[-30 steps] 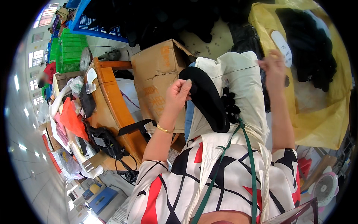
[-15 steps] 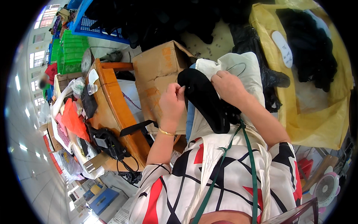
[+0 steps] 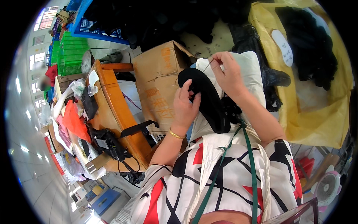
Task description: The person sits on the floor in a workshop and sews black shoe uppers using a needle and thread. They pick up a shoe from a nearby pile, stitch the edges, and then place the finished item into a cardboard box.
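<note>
A black, sole-shaped shoe piece (image 3: 205,93) lies tilted across the white cloth (image 3: 250,71) on my lap, its rounded wide end pointing away from me. My left hand (image 3: 185,102) is on its left side, thumb and fingers curled against the black surface and gripping it. Raised beyond the right edge of the piece, my right hand (image 3: 228,74) pinches a thin dark strand (image 3: 207,66) that runs down toward the wide end. Whether the strand is thread or wire, I cannot make out. Small dark bits (image 3: 231,108) sit beside the narrow end.
A cardboard box (image 3: 154,89) stands just left of my lap, past it a wooden table (image 3: 115,108) with a black bag (image 3: 108,142). To the right, a yellow sack (image 3: 317,127) holds black pieces and a white insole (image 3: 282,48). A blue crate (image 3: 84,28) is at the far left.
My right hand has lifted away from the piece, with the thin strand now showing from its fingers. My left hand has shifted from the left edge onto the black surface.
</note>
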A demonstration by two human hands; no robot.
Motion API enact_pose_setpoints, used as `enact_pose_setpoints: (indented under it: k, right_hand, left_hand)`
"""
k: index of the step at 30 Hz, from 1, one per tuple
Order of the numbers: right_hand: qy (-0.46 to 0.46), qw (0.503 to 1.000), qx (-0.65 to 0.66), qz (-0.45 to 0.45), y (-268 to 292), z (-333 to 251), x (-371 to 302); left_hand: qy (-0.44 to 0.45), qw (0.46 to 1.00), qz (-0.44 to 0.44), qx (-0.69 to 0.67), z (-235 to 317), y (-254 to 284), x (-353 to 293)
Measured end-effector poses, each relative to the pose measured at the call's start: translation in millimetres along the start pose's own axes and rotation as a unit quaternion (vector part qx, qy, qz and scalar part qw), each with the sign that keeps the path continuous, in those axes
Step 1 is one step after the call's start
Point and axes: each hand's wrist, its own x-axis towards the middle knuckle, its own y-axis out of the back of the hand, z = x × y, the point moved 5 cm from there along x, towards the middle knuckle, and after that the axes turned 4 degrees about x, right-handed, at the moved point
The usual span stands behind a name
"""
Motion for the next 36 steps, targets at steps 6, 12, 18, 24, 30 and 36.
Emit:
enact_pose_setpoints:
  k: [6, 12, 18, 24, 30, 36]
  right_hand:
    - [-0.338, 0.818, 0.462, -0.054, -61, -11, -25]
    - [-0.373, 0.793, 0.482, -0.022, -43, -38, -45]
    - [-0.336, 0.818, 0.466, -0.022, -35, -52, -35]
    - [-0.228, 0.863, 0.451, 0.003, -17, -74, -17]
    - [-0.235, 0.846, 0.479, 0.017, 17, -64, -41]
    - [-0.373, 0.812, 0.443, 0.073, 37, -42, -105]
  left_hand:
    - [0.04, 0.999, -0.005, -0.02, -7, -6, -1]
    - [-0.067, 0.996, 0.02, 0.048, -24, -20, -6]
    - [-0.141, 0.988, 0.018, 0.055, -3, -21, 12]
    - [-0.216, 0.972, 0.046, 0.078, 23, -4, 64]
    - [-0.317, 0.945, -0.056, 0.056, 29, -23, 52]
    - [-0.353, 0.922, -0.162, 0.018, 32, -57, -3]
